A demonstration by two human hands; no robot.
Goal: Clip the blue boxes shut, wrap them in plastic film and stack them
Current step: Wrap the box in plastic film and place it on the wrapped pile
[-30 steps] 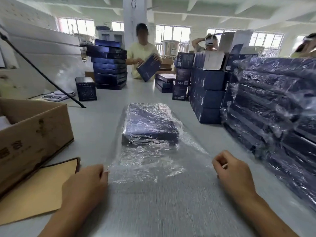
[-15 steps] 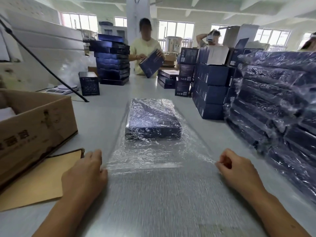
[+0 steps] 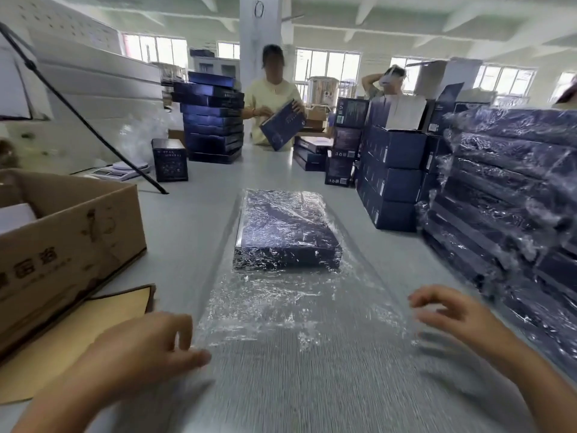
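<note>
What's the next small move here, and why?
Probably: right hand pinches the film at its near right edge, so both hands can fold the loose tail over the box. The box is covered, but a tail of film lies flat on its near side; the left hand is at the tail's left edge, the right hovers open, holding nothing.

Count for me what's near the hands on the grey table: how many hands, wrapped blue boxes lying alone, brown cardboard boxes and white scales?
Hands: 2 (left hand, right hand)
Wrapped blue box lying alone: 1
Brown cardboard box: 1
White scale: 1
Total: 5
</note>
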